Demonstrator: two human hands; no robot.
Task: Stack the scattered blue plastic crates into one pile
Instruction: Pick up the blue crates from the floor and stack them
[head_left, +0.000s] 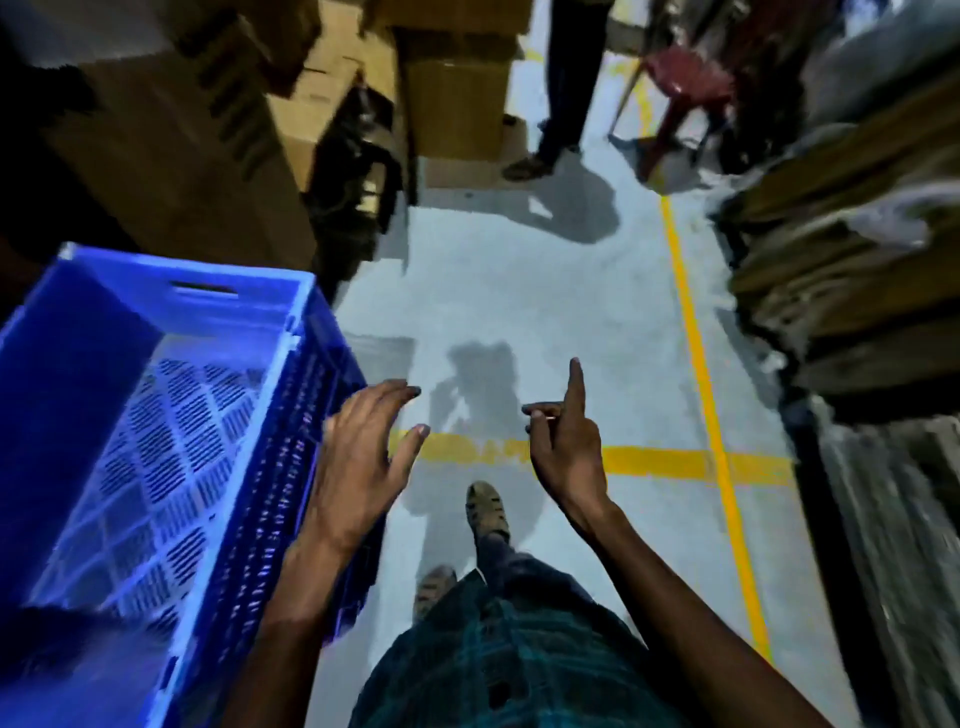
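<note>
A blue plastic crate (156, 415) with a perforated floor and slotted walls fills the lower left, its open top facing me. What it stands on is hidden. My left hand (363, 457) hovers just off its right wall, fingers spread, holding nothing. My right hand (566, 441) is out over the grey floor, apart from the crate. Its index finger points up and the other fingers are curled, with nothing in them. No other crates are in view.
Cardboard boxes (452, 98) are piled at the top left and centre. Flattened cardboard (852, 270) is stacked along the right. Another person's legs (566, 93) stand ahead, near a red plastic chair (685, 88). Yellow lines (691, 322) mark the grey floor.
</note>
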